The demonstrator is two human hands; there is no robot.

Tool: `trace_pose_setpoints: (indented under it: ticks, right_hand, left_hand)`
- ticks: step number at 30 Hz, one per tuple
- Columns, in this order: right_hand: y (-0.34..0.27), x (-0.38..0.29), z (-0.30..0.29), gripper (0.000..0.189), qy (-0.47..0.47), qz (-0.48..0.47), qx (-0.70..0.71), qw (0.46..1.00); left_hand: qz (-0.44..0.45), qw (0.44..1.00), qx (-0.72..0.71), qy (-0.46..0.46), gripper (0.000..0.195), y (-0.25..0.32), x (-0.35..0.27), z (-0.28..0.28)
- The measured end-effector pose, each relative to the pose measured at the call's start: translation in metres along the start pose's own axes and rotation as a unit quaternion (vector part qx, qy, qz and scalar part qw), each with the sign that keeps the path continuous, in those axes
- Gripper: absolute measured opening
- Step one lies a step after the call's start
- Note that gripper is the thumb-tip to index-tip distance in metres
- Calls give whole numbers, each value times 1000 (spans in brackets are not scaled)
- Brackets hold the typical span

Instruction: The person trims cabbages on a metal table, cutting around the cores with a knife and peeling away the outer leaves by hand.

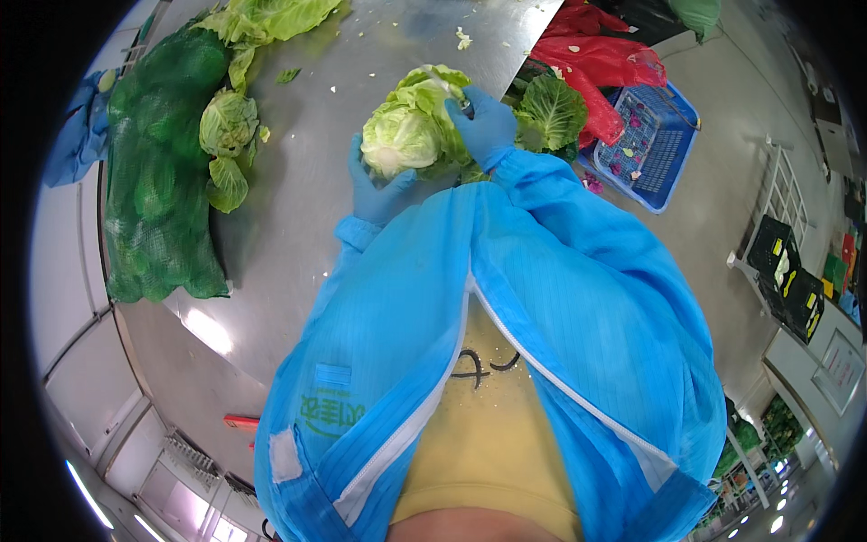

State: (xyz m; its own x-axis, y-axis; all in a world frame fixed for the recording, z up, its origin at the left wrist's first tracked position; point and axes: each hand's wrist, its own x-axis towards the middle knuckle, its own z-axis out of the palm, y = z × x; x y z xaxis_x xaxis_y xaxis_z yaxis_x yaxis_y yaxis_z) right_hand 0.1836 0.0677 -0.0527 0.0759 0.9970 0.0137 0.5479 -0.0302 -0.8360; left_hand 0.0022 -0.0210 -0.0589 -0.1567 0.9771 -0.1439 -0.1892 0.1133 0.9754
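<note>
On the stainless steel table (271, 223) lies a pale green cabbage head (398, 139), its cut stem end towards me, with loosened outer leaves on its right. My left hand (381, 191), in a blue glove, cups the near left side of the head. My right hand (482, 125), gloved too, grips the handle of a knife (443, 82); the blurred blade reaches left over the top leaves. A smaller cabbage head (229, 123) rests at the left against a green mesh sack (162, 176) full of cabbages.
Loose leaves (271, 19) lie at the far edge. Right of the table are dark green leaves (552, 112), red plastic bags (586, 61) and a blue plastic crate (667, 152) holding scraps. A white rack (779, 196) and black crates (772, 254) stand farther right. Small leaf bits dot the tabletop.
</note>
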Motion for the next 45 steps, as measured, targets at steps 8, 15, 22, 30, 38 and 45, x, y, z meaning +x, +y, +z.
trace_pose_setpoints:
  ticks: [8,15,22,30,38,45]
  right_hand:
    - [74,23,8,39,-17,58,-29,998]
    - [56,5,4,79,44,68,77,994]
    - [-7,-16,8,62,-127,-143,-23,981]
    - [60,21,7,31,-33,49,-42,997]
    - [-17,-20,-4,62,-138,-135,-38,980]
    - [19,-18,14,23,-103,-104,51,988]
  left_hand:
    - [25,998,9,52,91,-14,28,-5]
    - [-188,971,-107,97,75,14,31,12]
    - [-273,917,-266,116,58,-10,32,26]
    - [-327,916,-212,96,71,11,28,28]
    - [-364,884,-291,35,73,11,32,19]
    - [-308,853,-421,-10,73,15,29,12]
